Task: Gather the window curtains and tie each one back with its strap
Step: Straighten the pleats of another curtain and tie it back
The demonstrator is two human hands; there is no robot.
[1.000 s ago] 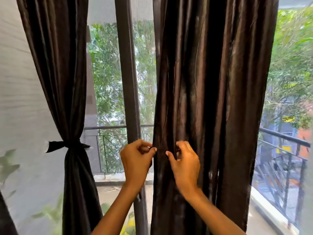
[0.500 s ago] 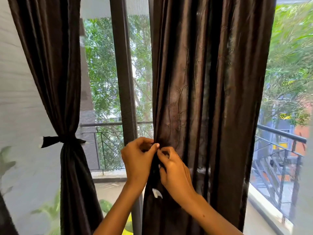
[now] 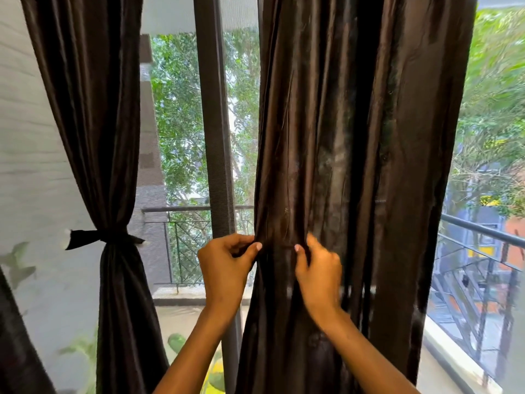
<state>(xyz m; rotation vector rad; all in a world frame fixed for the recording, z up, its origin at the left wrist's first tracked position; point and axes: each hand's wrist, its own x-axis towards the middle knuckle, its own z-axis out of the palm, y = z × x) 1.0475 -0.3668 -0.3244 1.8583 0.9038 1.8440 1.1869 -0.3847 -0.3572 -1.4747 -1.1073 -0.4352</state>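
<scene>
1. head view, only cam. two dark brown curtains hang in front of a window w/ a mesh screen.
2. left curtain (image 3: 93, 137) is already gathered at mid height and tied w/ a dark strap (image 3: 105, 239); strap ends stick out to both sides, knot sits on the cinched part. fabric flares above and below the tie.
3. right curtain (image 3: 363, 166) hangs loose in long vertical folds, centre-right of frame, not tied. its left edge is just beside the dark window post (image 3: 216, 137).
4. left hand (image 3: 224, 268) is at the right curtain's left edge, about mid height. fingers curled, thumb tip pressed toward the index, pinching the fabric edge. whether a strap is in the pinch: can't tell, all same dark colour.
5. right hand (image 3: 318, 271) is just beside the left hand, a narrow strip of fabric between them. thumb and index pinch a fold of the curtain front, other fingers curled behind, partly blurred.
6. both forearms come up from the bottom of frame, bare.
7. bkgd: balcony railing (image 3: 483, 231) outside, green trees (image 3: 181, 123) beyond the screen, grey wall (image 3: 28, 166) at left w/ leaf-pattern shapes low down.
</scene>
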